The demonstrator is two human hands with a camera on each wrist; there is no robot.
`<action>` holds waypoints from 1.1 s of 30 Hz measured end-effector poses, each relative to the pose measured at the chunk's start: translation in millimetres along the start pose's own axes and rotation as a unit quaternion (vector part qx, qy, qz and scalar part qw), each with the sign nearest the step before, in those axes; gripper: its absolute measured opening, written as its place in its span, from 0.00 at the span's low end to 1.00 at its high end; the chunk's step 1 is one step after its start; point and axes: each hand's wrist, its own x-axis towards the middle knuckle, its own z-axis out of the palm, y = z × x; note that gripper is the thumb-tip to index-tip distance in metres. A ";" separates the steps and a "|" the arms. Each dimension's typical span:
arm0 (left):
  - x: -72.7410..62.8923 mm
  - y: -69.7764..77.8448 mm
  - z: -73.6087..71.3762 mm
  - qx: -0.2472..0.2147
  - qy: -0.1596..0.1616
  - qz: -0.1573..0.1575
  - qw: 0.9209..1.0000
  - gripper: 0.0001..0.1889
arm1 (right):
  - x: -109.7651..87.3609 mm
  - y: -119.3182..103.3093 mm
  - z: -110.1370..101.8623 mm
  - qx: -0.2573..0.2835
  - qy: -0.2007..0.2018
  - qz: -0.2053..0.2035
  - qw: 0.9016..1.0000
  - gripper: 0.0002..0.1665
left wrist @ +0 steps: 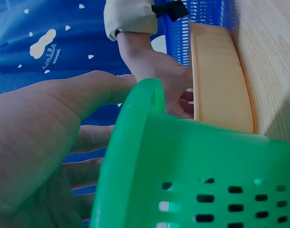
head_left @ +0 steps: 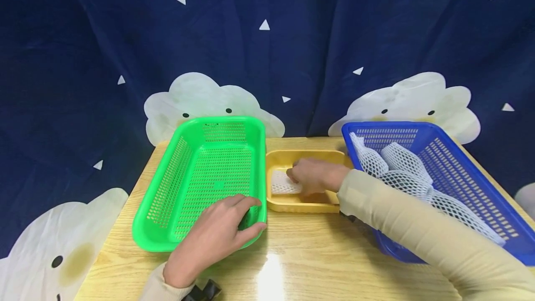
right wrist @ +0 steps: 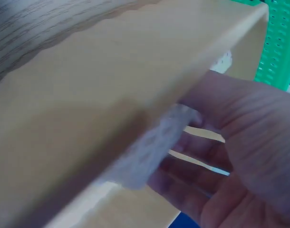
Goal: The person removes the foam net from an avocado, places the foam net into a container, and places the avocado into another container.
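Note:
My right hand reaches into a small yellow basket. In the right wrist view its thumb and fingers pinch a white foam net, blurred and partly hidden by the basket wall. More white foam netting lies in the left part of that basket. At the near right corner of a green basket is my left hand, its fingers loosely bent over the rim and its thumb apart from them. Seen from the left wrist, these fingers pass behind the rim and their tips are hidden.
To the right stands a blue basket holding several white foam nets. The three baskets sit side by side on a wooden table. Behind them hangs a dark blue curtain with clouds and white triangles.

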 end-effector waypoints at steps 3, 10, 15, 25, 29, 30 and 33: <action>-0.1 -0.8 -0.5 -0.002 -0.005 -0.005 1.000 0.19 | 2.8 -0.1 2.8 0.005 -0.014 -0.006 1.000 0.15; 1.1 -0.7 -2.0 -0.007 -0.004 -0.003 1.000 0.20 | 0.0 0.5 5.4 0.004 0.001 -0.032 0.999 0.15; 0.9 -1.0 -2.3 -0.009 -0.004 -0.003 1.000 0.19 | -2.6 0.9 3.0 0.022 -0.005 -0.032 0.999 0.14; 0.3 -0.1 -3.8 -0.006 -0.001 -0.001 1.000 0.19 | -10.1 1.7 -11.1 -0.002 -0.001 -0.017 1.000 0.19; -0.1 0.5 -4.6 -0.004 0.000 0.000 1.000 0.19 | -14.0 2.9 -15.3 -0.010 0.003 -0.022 1.000 0.19; -0.2 0.7 -4.8 -0.004 0.000 -0.001 1.000 0.19 | -15.2 3.2 -16.6 -0.013 0.004 -0.023 1.000 0.19; -1.0 1.0 -5.5 -0.004 -0.001 -0.003 1.000 0.19 | -19.1 4.4 -21.3 -0.021 0.008 -0.023 0.999 0.19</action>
